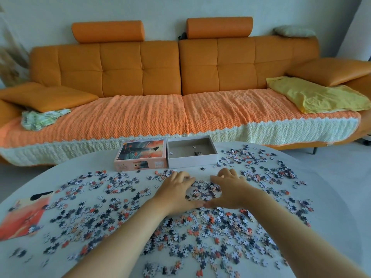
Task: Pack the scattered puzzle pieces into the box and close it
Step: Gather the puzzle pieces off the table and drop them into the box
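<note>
White round table (331,177) before orange sofa (140,73). Left hand (176,190) and right hand (230,190), curved, thumbs touching, corral puzzle pieces (202,189). Open box (191,151) at 12 o'clock, equally near both.

path to box (192,157): bare table (84,167) strip ahead | lid (141,156) touching box's left | pieces (200,227) elsewhere

Lots of small puzzle pieces (202,233) lie spread all over the white table, in orange, white, grey and dark blue. The box (191,160) sits open at the far edge with only a few pieces inside. Its lid (141,155), with an orange picture on top, lies just beside it on the left.
</note>
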### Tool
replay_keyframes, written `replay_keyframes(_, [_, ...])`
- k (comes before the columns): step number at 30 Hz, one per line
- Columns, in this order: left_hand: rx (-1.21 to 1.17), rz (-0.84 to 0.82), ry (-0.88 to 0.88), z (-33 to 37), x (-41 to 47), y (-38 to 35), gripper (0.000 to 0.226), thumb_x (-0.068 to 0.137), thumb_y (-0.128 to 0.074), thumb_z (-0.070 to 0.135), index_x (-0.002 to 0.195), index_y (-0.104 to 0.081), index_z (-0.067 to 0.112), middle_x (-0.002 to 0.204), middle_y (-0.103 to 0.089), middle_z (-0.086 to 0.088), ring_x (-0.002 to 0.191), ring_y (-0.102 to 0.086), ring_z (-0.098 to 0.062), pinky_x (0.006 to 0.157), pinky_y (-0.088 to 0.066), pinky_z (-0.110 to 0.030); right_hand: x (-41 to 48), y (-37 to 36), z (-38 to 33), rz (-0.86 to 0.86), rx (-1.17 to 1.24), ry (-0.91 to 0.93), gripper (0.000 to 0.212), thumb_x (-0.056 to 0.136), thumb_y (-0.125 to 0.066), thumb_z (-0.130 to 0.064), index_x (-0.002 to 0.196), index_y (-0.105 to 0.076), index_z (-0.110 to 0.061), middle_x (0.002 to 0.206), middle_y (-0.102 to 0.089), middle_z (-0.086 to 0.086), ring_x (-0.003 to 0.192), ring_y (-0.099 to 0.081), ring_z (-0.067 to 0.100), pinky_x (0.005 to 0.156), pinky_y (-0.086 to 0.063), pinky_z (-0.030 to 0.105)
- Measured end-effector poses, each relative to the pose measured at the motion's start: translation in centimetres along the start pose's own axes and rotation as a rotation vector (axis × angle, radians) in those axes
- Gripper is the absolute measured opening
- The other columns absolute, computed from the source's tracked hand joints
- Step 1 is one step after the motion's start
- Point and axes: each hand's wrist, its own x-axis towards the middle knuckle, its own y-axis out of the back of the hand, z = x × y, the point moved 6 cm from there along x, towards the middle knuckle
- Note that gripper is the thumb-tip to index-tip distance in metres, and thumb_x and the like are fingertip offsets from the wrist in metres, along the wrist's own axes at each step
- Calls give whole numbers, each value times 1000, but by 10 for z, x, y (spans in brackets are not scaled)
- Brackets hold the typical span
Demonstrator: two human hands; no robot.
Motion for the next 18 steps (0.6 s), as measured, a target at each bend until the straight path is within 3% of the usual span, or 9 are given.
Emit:
replay_keyframes(3, [-69,27,-11,6,2,7,82,82,-49,74,149,-31,30,137,-34,10,133,-25,-12,112,-29,-37,2,-1,-8,-12,76,15,96,72,-63,-73,150,-29,-30,145,-26,4,136,-23,26,111,-35,49])
replay_keyframes(7, [-136,-57,9,10,6,10,86,83,-59,62,152,-24,25,138,-32,9,132,-24,-11,110,-32,-37,7,1,-17,-76,68,-14,96,73,-68,-66,151,-29,-26,144,-26,8,136,-25,30,110,-35,51])
replay_keyframes(9, [-154,-72,33,11,8,9,76,86,-60,53,150,-31,25,132,-35,9,128,-27,-12,109,-33,-39,8,4,-24,-80,53,-11,78,78,-70,-57,143,-43,-24,135,-35,11,129,-35,30,105,-41,45])
replay_keyframes(12, [-226,-24,35,12,12,13,39,91,-60,36,128,-59,25,111,-44,7,110,-44,-15,100,-43,-40,12,10,-33,-39,119,2,35,85,-71,-36,112,-67,-13,111,-56,9,100,-55,21,86,-53,32])
replay_keyframes(15, [-260,58,9,15,11,20,26,91,-63,23,116,-68,23,107,-52,3,101,-55,-17,93,-47,-32,20,12,-35,9,118,-22,21,81,-74,-27,78,-66,-9,75,-60,5,68,-57,20,61,-49,26])
replay_keyframes(16, [-272,88,-4,15,11,24,23,90,-65,19,112,-71,20,107,-57,1,97,-57,-16,89,-46,-27,22,12,-35,28,101,-22,19,80,-74,-27,73,-64,-12,69,-58,4,65,-53,19,59,-44,25])
replay_keyframes(18, [-304,127,-19,13,11,28,17,87,-68,14,103,-75,17,104,-65,0,84,-57,-10,79,-42,-18,26,15,-33,54,132,-19,9,80,-74,-28,83,-74,-19,76,-67,2,71,-59,17,64,-47,23])
